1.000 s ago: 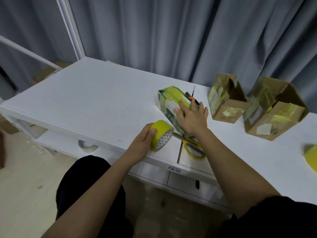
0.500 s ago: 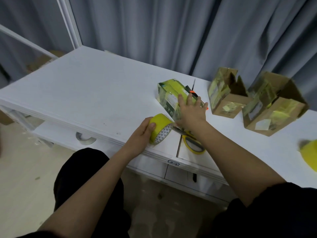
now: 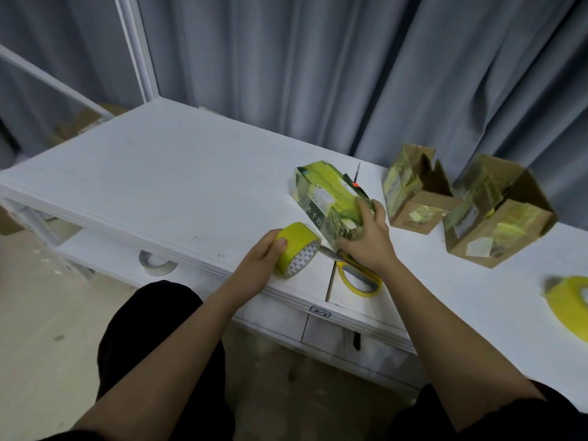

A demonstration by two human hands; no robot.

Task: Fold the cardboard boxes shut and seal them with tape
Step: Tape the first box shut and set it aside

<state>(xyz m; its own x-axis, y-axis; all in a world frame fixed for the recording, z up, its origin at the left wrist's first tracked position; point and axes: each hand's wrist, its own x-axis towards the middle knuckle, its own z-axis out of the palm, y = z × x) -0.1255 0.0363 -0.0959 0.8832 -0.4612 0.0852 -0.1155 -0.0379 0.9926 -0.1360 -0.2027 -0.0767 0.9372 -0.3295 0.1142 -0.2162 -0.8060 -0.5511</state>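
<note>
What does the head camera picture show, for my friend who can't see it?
A person's left hand grips a yellow tape roll at the near edge of a white table, while the right hand holds a green box wrapped in yellow tape. Yellow-handled scissors lie under that hand, and two open cardboard boxes stand to the right.

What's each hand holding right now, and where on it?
Left hand grips the yellow tape roll around its outer rim. Right hand grips the near end of the green taped box.
</note>
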